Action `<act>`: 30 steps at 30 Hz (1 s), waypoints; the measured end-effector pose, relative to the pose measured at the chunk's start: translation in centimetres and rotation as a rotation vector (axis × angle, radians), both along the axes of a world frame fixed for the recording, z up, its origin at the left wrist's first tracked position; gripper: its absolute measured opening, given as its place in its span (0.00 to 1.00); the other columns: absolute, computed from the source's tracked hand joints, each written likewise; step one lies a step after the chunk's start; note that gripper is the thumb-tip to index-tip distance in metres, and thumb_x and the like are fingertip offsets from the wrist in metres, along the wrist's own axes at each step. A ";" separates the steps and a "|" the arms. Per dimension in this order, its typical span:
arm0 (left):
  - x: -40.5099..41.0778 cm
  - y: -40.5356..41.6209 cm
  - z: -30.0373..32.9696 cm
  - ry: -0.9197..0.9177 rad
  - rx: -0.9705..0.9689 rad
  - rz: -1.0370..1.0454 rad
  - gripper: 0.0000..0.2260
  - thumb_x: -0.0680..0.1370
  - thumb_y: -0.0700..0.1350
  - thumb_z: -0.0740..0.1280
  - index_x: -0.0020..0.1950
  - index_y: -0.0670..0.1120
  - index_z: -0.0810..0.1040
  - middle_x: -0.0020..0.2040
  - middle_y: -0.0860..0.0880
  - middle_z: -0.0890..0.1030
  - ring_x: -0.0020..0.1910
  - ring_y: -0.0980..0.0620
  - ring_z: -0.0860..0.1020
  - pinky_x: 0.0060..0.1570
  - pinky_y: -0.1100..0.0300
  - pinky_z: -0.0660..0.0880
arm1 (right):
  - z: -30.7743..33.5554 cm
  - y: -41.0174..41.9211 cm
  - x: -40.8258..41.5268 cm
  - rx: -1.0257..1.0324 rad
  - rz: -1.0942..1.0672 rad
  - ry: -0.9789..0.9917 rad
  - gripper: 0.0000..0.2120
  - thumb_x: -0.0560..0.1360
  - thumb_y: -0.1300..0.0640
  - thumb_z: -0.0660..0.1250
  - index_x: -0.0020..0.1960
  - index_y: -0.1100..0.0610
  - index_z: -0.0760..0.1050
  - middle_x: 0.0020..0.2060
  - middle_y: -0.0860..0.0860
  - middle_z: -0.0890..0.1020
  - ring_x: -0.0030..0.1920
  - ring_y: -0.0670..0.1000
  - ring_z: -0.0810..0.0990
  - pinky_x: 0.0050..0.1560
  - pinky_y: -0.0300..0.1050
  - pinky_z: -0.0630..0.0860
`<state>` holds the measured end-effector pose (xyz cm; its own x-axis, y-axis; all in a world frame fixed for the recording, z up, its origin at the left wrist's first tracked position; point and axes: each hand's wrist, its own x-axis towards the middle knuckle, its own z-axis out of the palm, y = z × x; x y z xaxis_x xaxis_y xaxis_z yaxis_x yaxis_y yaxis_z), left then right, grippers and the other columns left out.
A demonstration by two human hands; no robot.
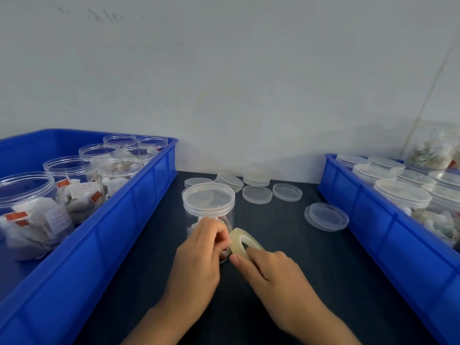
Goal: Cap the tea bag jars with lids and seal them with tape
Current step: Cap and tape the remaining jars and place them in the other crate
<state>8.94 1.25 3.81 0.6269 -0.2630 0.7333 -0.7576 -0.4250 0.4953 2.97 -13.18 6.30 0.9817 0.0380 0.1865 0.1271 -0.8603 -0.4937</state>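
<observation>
A clear jar of tea bags (208, 215) stands on the dark table in the middle, with a clear lid (208, 196) on top. My right hand (268, 272) grips a roll of clear tape (242, 241) just right of the jar's lower half. My left hand (199, 250) is in front of the jar, its fingers curled and pinching at the roll's edge, probably the tape end. The jar's bottom is hidden behind my hands.
A blue bin (129, 215) on the left holds several open jars of tea bags (32, 210). A blue bin (368, 210) on the right holds several capped jars (403, 197). Several loose lids (257, 194) lie behind the jar, and one lid (326, 216) lies to its right.
</observation>
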 end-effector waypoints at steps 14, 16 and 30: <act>-0.7 -0.7 0.4 -0.058 -0.015 -0.066 0.05 0.76 0.36 0.67 0.44 0.44 0.75 0.41 0.52 0.78 0.42 0.54 0.80 0.40 0.54 0.78 | 0.3 -2.0 0.8 -0.262 -0.173 0.044 0.32 0.65 0.27 0.41 0.56 0.50 0.61 0.41 0.44 0.73 0.42 0.51 0.78 0.42 0.45 0.73; -0.2 -0.4 0.3 -0.036 -0.043 -0.024 0.07 0.75 0.35 0.70 0.44 0.45 0.75 0.41 0.54 0.78 0.42 0.56 0.79 0.41 0.57 0.76 | 0.2 -1.9 0.6 -0.112 -0.108 -0.013 0.22 0.73 0.32 0.50 0.60 0.45 0.59 0.38 0.43 0.74 0.40 0.48 0.76 0.43 0.45 0.72; -0.2 0.1 0.8 -0.079 -0.113 0.073 0.06 0.75 0.46 0.67 0.49 0.47 0.76 0.43 0.55 0.78 0.41 0.59 0.78 0.39 0.61 0.77 | -0.5 -0.7 0.9 0.432 -0.125 -0.071 0.13 0.80 0.52 0.62 0.39 0.54 0.77 0.30 0.45 0.73 0.29 0.40 0.68 0.31 0.35 0.65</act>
